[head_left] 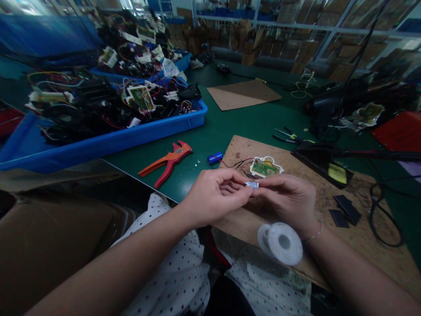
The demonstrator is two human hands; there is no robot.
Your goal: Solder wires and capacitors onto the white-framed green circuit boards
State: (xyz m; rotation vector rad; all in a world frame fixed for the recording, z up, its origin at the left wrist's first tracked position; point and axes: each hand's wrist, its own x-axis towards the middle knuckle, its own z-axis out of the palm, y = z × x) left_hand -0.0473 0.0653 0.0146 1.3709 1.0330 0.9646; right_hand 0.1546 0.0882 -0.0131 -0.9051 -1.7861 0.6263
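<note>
Between the fingertips of my left hand (219,193) and my right hand (289,197) is a small white piece with blue markings (252,185); both hands pinch it, and its exact kind is too small to make out. Just behind my fingers lies a green circuit board (265,166) in a white, wavy-edged housing. Red and black wires run from it toward a blue cylinder (215,158), which rests to the left. A spool (284,243) of pale flanges sits below my right hand, on the brown work board (243,149).
Red-and-orange wire strippers (169,161) lie on the green table left of my hands. A blue tray (164,131) heaped with wired parts stands beyond. On the right are black pieces (345,211), a black holder with a yellow sponge (337,173), pliers (291,137) and a looped cable (373,219).
</note>
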